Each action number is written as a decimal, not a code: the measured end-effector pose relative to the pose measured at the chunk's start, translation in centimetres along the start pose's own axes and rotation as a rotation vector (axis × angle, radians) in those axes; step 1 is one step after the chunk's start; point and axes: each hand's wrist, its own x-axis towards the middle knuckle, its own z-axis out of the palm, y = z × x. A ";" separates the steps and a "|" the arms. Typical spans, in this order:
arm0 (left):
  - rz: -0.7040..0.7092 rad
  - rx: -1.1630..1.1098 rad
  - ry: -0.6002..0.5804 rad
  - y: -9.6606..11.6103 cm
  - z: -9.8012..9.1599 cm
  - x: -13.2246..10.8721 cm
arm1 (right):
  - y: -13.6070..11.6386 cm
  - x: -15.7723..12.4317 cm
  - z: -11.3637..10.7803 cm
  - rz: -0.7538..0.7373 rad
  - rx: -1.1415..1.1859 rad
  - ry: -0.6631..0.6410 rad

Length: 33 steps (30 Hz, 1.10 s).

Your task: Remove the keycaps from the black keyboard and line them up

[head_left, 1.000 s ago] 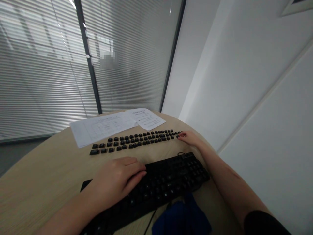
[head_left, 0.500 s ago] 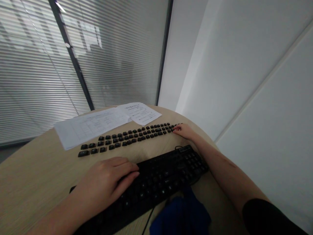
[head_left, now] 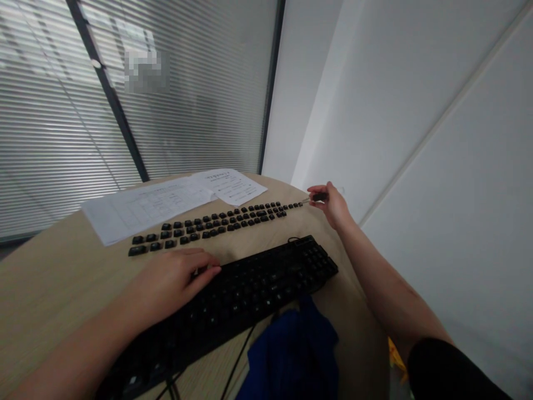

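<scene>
Right hand (head_left: 336,208) grip clasps slim black-handled tool (head_left: 320,196) beyond black rectangular plastic keyboard (head_left: 258,283); left hand (head_left: 172,279) over it, can't tell grip.

At the fingers of the left hand (head_left: 172,278), the keyboard (head_left: 250,289) was black plastic, mostly matt with small glints. Beyond those fingers, the loose keycaps (head_left: 231,227) looked dark, smooth plastic; the printed sheets (head_left: 141,212), matt paper. The tool (head_left: 320,196) in the fingers of the right hand (head_left: 334,206) had a metallic-looking shaft. Nearer than both hands' fingers, the blue cloth (head_left: 287,355) was matt; around them, the tabletop (head_left: 62,300) was wood-grained.

One keyboard (head_left: 266,283), one tool (head_left: 320,196)
</scene>
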 end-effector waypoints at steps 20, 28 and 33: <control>-0.150 0.001 -0.205 -0.8 0.2 0.5 | -0.3 -9.3 -0.3 0.226 0.663 -0.196; -0.125 -0.024 -0.229 -0.5 0.2 0.4 | 0.5 -9.3 -0.1 0.173 0.434 -0.215; -0.109 -0.038 -0.224 -0.7 0.6 0.6 | 0.9 -9.0 -0.5 0.085 0.243 -0.171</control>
